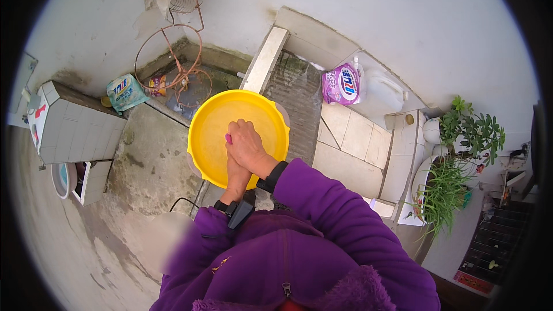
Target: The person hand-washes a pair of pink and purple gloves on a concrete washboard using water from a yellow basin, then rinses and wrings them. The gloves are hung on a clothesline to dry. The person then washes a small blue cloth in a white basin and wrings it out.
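A round yellow plastic basin [211,110] lies below my two hands, over the near end of a ridged concrete washing slab [298,99]. Its inside looks cloudy, and whether it holds water is hard to tell. My right hand [249,141] is folded over my left hand [238,175], above the basin's middle. A small pink object [228,138] pokes out at the left of my right hand's curled fingers; most of it is hidden. The fingers of my left hand are covered. Black bands circle both wrists, and a dark device sits on the left one.
A purple detergent pouch [342,84] and a translucent plastic jug [382,90] stand right of the slab. Beyond the basin rises a rusty wire stand [168,52]. A green pouch [126,92] is at left, near a tiled block [86,125]. Potted plants [447,185] line the right.
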Available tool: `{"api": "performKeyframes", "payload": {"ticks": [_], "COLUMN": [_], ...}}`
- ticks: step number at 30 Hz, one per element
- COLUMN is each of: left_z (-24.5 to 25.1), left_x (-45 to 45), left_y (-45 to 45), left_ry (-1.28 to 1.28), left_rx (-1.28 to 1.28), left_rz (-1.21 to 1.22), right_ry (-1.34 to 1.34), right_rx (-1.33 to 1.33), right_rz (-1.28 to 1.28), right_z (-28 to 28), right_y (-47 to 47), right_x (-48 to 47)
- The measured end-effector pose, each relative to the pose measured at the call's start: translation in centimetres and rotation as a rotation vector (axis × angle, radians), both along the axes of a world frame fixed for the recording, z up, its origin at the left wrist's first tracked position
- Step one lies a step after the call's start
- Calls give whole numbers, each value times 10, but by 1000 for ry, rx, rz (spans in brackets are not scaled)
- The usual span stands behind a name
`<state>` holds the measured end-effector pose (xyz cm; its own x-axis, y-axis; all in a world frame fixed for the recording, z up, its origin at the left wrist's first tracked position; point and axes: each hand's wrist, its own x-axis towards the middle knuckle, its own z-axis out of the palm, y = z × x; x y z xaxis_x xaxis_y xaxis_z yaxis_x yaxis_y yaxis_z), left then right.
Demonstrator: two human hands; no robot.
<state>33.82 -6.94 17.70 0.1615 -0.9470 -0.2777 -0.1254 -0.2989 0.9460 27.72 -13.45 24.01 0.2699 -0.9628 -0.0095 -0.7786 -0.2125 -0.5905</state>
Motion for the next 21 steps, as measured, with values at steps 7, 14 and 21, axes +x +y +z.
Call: {"api": "performKeyframes", "payload": {"ticks": [7, 14, 21], "left_z": [38, 66, 79], "left_x": [11, 29, 25], "left_y": [9, 8, 27], "left_ry": [757, 1177, 1627], "left_rx": [374, 459, 570], "left_rz": [-4, -109, -213], "right_ry": [-208, -1136, -1561], "right_rx": [546, 1146, 1257], "right_rz": [64, 85, 354], "right_z": [14, 23, 3], "right_y": [-12, -33, 0], "right_x": [-22, -94, -71]}}
